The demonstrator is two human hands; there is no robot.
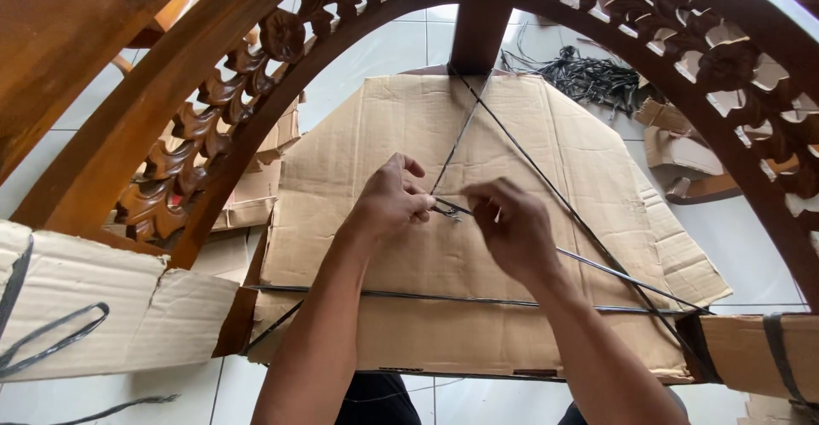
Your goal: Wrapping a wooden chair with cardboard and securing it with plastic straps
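The left hand (pixel 388 199) and the right hand (pixel 512 224) meet over a big flat sheet of brown cardboard (pixel 358 246). Thin black plastic straps (pixel 520 152) cross over the cardboard, and the hands work at the spot where they meet. The left grip is closed, pinching a small grey metal clip (pixel 445 211) and the strap right at its fingertips. The right grip is also closed on a strap, just to the right of the clip.

To do this well, I think the straps should stay tight and flat, and the clip should sit square on them before it is pressed.

Another strap runs flat across the cardboard below both wrists. Above the grips, a dark carved wooden arch (pixel 256 84) bends over the work, with a straight wooden post (pixel 478 15) in the middle. The arch is well apart from the hands, so there is room to lift them. The cardboard edges lie near, left and right. A heap of loose black straps (pixel 589 75) lies on the white tiled floor (pixel 384 49), far beyond the right grip.
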